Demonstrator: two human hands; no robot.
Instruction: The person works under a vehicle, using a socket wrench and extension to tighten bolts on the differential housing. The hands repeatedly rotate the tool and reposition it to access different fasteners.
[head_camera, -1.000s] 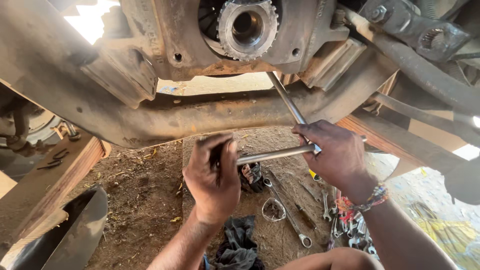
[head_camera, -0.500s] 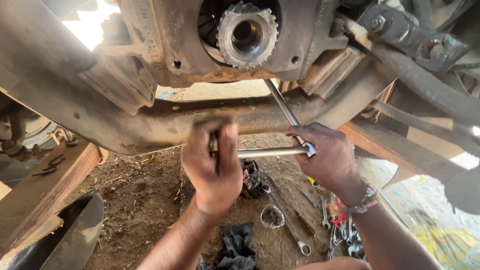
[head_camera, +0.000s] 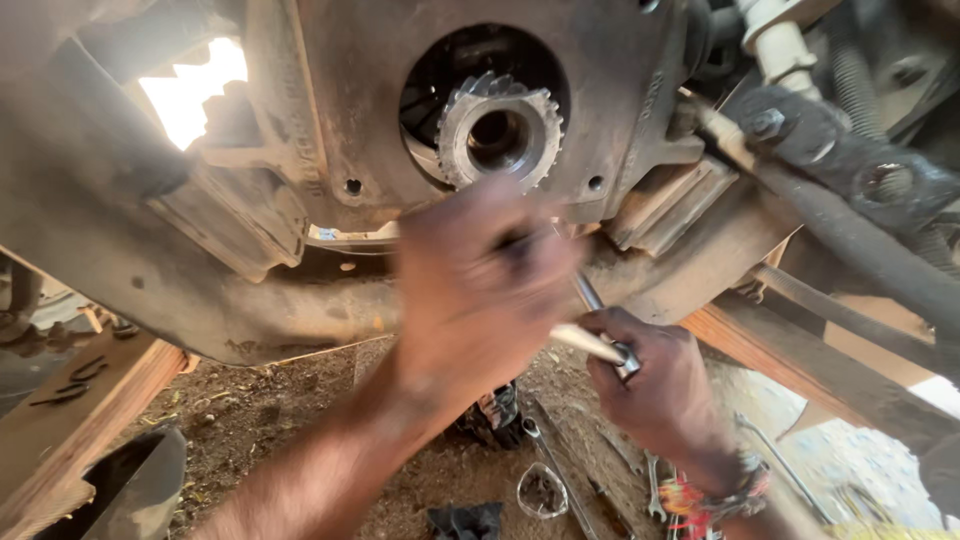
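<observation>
The big brown cast-metal housing (head_camera: 330, 110) overhead looks rough and matt, dusted and rust-stained, with a pitted skin. In its round opening sits a pale grey toothed metal gear (head_camera: 497, 127), duller on the teeth, faintly shiny round the bore. The long rusty steel crossbeam (head_camera: 250, 300) below is flaky and matt. The slim silver metal wrench bar (head_camera: 590, 343) is smooth and bright, catching light where the right hand (head_camera: 665, 385) closes round it; the left hand (head_camera: 480, 280) is blurred against it. A reddish-brown wooden plank (head_camera: 770, 355) shows dry, coarse grain. The brown dirt ground (head_camera: 270, 420) is crumbly and matt. A black cloth rag (head_camera: 465, 520) looks soft and dull.
</observation>
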